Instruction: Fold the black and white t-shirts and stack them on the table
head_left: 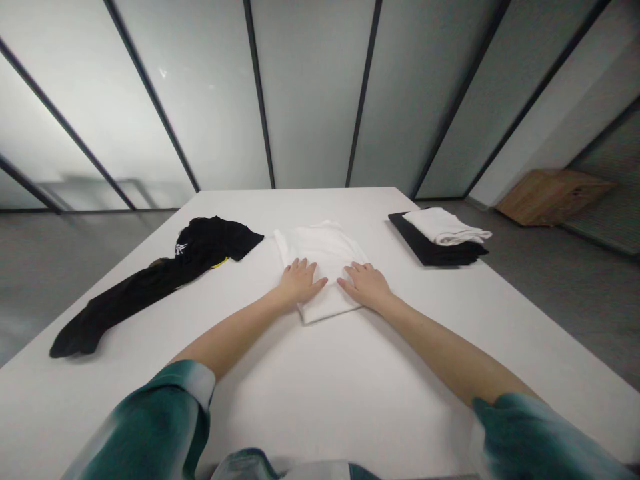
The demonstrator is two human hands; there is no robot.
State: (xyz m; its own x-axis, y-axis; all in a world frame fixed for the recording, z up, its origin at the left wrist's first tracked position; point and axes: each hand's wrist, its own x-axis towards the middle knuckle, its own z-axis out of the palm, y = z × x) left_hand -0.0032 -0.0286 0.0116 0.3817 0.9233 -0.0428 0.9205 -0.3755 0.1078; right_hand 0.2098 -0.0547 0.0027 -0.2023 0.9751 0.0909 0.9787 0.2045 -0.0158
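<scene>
Both arms reach forward, palms down on a folded white garment (pixel 325 250) at the middle of the white table (pixel 320 407). The left hand (pixel 300 282) and right hand (pixel 366 285) lie flat and open, fingers slightly spread, gripping nothing, fingertips angled inward. A crumpled black garment (pixel 165 280) lies off left; a folded white cloth (pixel 445 227) sits on black fabric (pixel 430 250) off right.

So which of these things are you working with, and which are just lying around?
Working with: left hand, right hand, folded white garment.
Just lying around: long black garment, white bundle, black pile, wooden box.
</scene>
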